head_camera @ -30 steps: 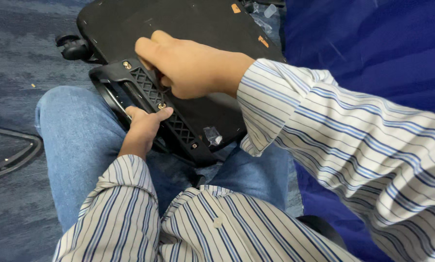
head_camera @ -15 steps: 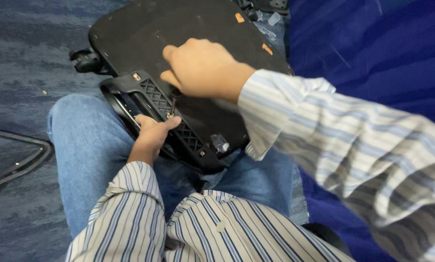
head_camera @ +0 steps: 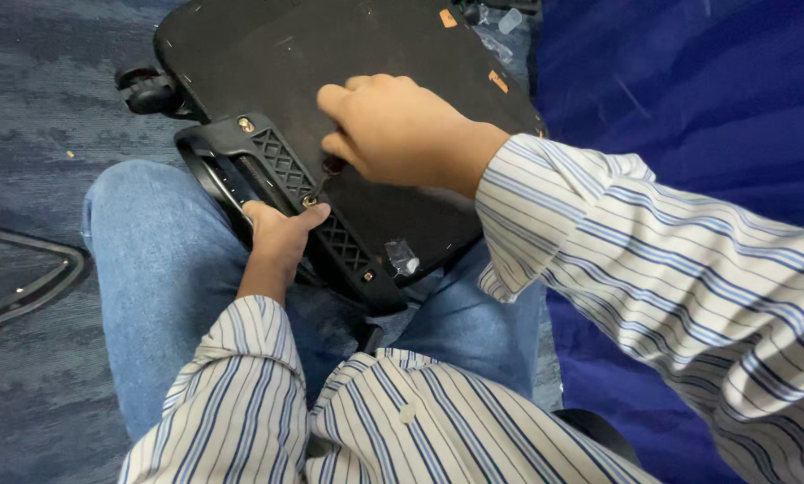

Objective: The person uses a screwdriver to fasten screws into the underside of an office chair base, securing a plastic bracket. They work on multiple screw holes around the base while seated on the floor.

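Observation:
A large black panel (head_camera: 375, 54) lies across my lap, and a black bracket with a lattice face (head_camera: 281, 161) is fixed along its near edge. My left hand (head_camera: 281, 237) grips the bracket's outer edge from below, thumb by a brass screw (head_camera: 310, 202). My right hand (head_camera: 402, 130) is above the bracket, its fingers closed on a small dark tool (head_camera: 328, 170). The tool's tip points down at that screw. Two more brass screws (head_camera: 245, 124) sit near the bracket's ends. Most of the tool is hidden inside my fist.
A black caster wheel (head_camera: 146, 90) sticks out at the panel's far left corner. Blue fabric (head_camera: 689, 108) covers the right side. Grey-blue carpet (head_camera: 34, 116) lies to the left, with a dark curved frame (head_camera: 25, 287) on it. My jeans-clad legs hold up the panel.
My right hand has moved from the bracket's far end down to its middle screw, with the tool tip now at the screw. My left hand has kept its grip.

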